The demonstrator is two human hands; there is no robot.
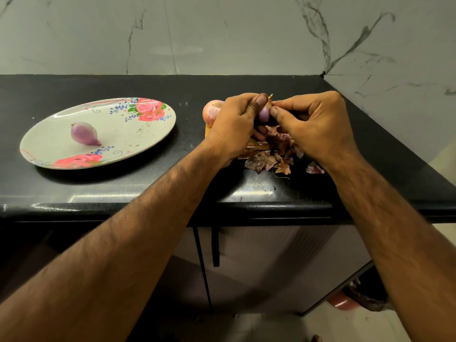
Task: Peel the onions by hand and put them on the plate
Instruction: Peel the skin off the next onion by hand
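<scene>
A white plate (153,124) with pink roses lies on the black counter at the left. One peeled purple onion (84,133) rests on it. To the right, my left hand (234,124) grips a small purple onion (264,112) with thumb and curled fingers. My right hand (313,124) pinches at the same onion's side with thumb and fingers. An unpeeled onion (212,111) sits just behind my left hand, partly hidden by it. Loose onion skins (269,159) are heaped under both hands.
The black counter (123,186) runs to a front edge close to me. A marble wall stands behind and angles in at the right. A yellowish board or paper (208,132) peeks out under the skins. Cabinet doors with black handles (216,245) are below.
</scene>
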